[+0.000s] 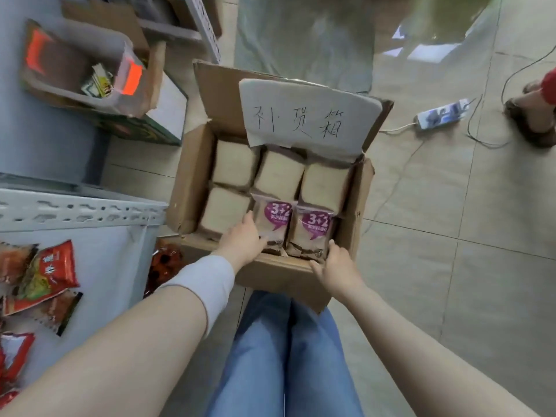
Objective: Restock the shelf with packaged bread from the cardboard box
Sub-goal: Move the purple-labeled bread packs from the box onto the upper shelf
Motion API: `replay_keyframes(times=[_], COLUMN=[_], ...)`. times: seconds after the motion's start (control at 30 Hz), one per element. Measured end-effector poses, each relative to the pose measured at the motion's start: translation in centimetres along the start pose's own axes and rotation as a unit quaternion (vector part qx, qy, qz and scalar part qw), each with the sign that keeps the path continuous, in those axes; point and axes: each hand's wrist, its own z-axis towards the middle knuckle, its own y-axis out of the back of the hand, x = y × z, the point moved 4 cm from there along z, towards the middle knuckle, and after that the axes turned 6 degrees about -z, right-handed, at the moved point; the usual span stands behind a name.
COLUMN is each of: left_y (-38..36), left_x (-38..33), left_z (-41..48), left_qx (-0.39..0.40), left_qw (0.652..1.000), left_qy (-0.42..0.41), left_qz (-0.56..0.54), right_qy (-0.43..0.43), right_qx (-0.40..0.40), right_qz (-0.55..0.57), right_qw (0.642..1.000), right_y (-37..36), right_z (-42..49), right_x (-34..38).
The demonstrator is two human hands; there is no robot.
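Note:
An open cardboard box (189, 182) stands on the floor in front of my knees, with a handwritten paper label (307, 115) on its raised flap. Inside lie several packaged breads; two at the near side show purple "3+2" labels, the left pack (272, 224) and the right pack (313, 233). My left hand (243, 242) reaches into the box and holds the left side of the left pack. My right hand (337, 263) grips the near right corner of the right pack, at the box's front wall. The white metal shelf (75, 206) is at the left.
Red and green snack packets (45, 275) lie on the shelf board at lower left. A clear plastic bin (81, 64) and a green carton (144, 130) sit on the floor beside the shelf. A power strip (442, 112) with cables and another person's foot (532, 112) are at right.

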Motion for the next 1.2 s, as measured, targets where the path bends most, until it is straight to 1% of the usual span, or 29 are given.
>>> replay_keyframes(times=[0.07,0.13,0.23,0.33,0.43,0.57,0.7,0.8,0.93,1.0,1.07,1.2], left_y=[-1.3,-2.0,-2.6,-3.0,-2.9,-2.2,-1.6,-0.3,2.7,4.7,6.8,11.4], left_x=[0.4,0.5,0.6,1.2,1.1,0.9,1.8,2.1,2.8,3.4,4.2,6.0], left_z=[4.2,7.1,8.7,8.6,8.4,8.0,6.5,4.2,-1.3,-5.3,-10.0,-20.0], left_qx=[-0.024,-0.078,-0.15,-0.173,-0.137,-0.071,-0.056,-0.091,-0.15,-0.193,-0.252,-0.365], left_qw=[0.999,0.994,0.981,0.969,0.968,0.951,0.931,0.915,0.878,0.858,0.828,0.765], left_qy=[0.001,-0.011,-0.014,-0.008,-0.011,-0.011,-0.012,-0.022,-0.026,-0.033,-0.04,-0.078], left_qz=[-0.048,-0.08,-0.124,-0.175,-0.209,-0.301,-0.36,-0.391,-0.454,-0.475,-0.5,-0.524], right_qy=[-0.038,-0.082,-0.138,-0.173,-0.178,-0.181,-0.175,-0.159,-0.122,-0.068,-0.007,0.119], right_qx=[-0.006,-0.017,-0.013,-0.013,-0.039,-0.036,-0.037,-0.066,-0.101,-0.112,-0.116,-0.075], right_qz=[0.056,0.111,0.161,0.183,0.169,0.178,0.209,0.247,0.302,0.315,0.305,0.302], right_qw=[0.998,0.99,0.977,0.968,0.969,0.967,0.961,0.954,0.94,0.94,0.945,0.943], right_y=[-1.7,-3.1,-4.7,-5.5,-5.3,-5.2,-5.4,-4.6,-1.7,0.0,1.5,4.4], right_z=[4.1,7.3,9.9,10.0,9.5,9.9,9.7,8.0,3.2,0.1,-3.2,-10.0], right_x=[-0.1,-0.3,-0.7,-1.0,-1.2,-1.3,-1.4,-1.4,-1.1,-0.5,0.2,3.6])
